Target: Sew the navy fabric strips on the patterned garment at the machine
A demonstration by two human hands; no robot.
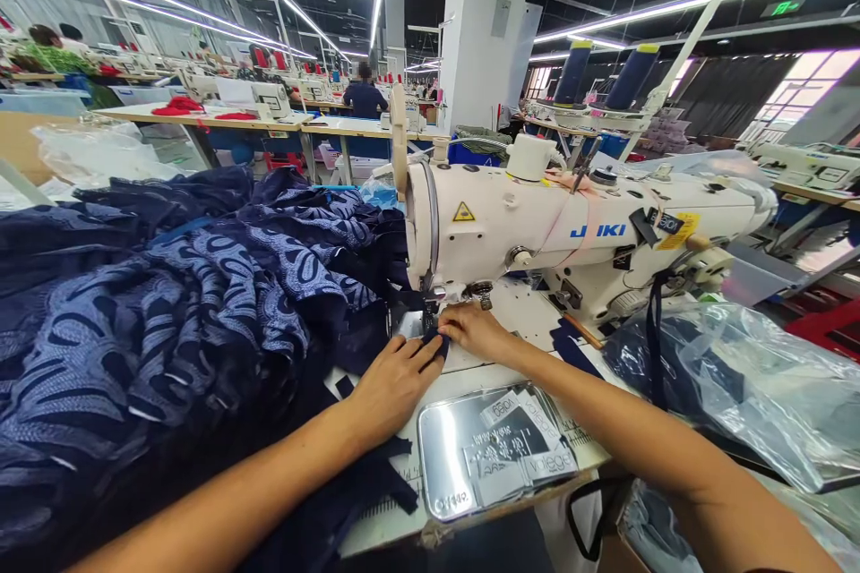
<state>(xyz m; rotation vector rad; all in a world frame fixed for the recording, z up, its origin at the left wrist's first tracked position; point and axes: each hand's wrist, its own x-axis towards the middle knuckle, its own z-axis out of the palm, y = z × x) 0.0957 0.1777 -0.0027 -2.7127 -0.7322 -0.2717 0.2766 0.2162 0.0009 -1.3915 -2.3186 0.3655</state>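
Observation:
Right at the needle area of a white sewing machine [484, 228], both hands work on dark navy fabric [366, 336]. My left hand [398, 379] lies over the cloth with its fingers stretched toward the presser foot [428, 313]. Thumb and fingers of my right hand [477, 333] are pinched together on the fabric edge just right of the foot. The piece under the fingers is mostly covered. A large heap of navy fabric with light blue pattern [167, 322] is piled left of the machine, and some of the cloth hangs over the table's front edge.
In front of the machine lies a shiny metal tray [447, 457] with printed labels [551, 464]. Clear plastic bags [759, 376] cover the right side. Thread cones [632, 76] stand behind the machine. Farther back are other sewing tables, a white pillar [480, 27] and a seated person [365, 91].

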